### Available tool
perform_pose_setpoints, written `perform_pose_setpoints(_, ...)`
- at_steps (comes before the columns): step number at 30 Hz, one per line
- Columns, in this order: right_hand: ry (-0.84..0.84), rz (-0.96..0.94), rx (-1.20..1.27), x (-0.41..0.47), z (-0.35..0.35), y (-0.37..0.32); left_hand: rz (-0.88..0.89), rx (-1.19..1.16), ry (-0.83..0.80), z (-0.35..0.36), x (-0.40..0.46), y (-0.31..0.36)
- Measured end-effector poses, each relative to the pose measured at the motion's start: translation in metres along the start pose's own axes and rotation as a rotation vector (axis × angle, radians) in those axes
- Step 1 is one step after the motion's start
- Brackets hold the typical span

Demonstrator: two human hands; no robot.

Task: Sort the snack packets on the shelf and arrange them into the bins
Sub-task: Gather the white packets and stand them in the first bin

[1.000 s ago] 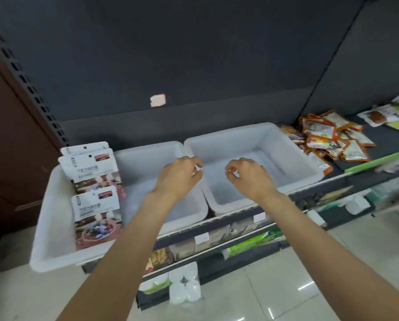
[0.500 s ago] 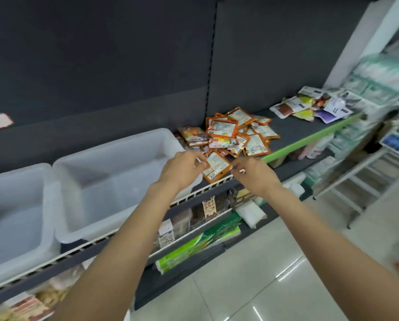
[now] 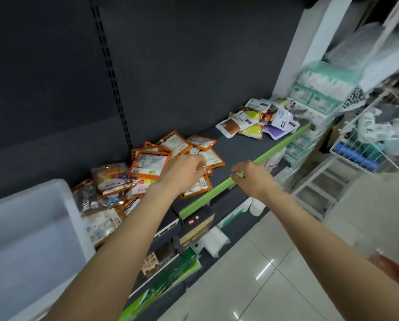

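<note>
Over the heap of orange-edged packets (image 3: pixel 151 164) beside the white bin (image 3: pixel 31 228), the left hand (image 3: pixel 182 173) and right hand (image 3: pixel 254 179) hover with fingers loosely curled, holding nothing, apparently poised to gather packets.

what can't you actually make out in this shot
- Head view: print on the orange packets is too blurred to read.
- Left hand covers the packets under it; whether it pinches one cannot be told.
- Right hand has curled fingers over the green shelf edge; any grip is unclear.
- White bin is cut off by the left edge.
- Far white pouches: too small.
</note>
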State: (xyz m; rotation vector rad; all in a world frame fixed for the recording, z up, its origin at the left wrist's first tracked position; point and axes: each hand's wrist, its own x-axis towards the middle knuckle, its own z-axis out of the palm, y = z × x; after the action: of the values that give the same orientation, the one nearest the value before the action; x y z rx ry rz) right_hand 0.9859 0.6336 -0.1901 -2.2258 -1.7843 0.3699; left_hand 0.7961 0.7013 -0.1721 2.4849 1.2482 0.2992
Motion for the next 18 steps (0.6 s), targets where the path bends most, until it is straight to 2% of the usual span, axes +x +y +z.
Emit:
perform_pose_setpoints(10, 0.027, 0.089, 0.041, 0.114, -0.06, 0.128, -0.003, -0.04, 0.016, 0.018, 0.173, 0.063)
perform_pose_setpoints(18, 0.003, 0.01, 0.057, 0.215, -0.099, 0.248, -0.119, -0.064, 0.09, 0.064, 0.29, 0.125)
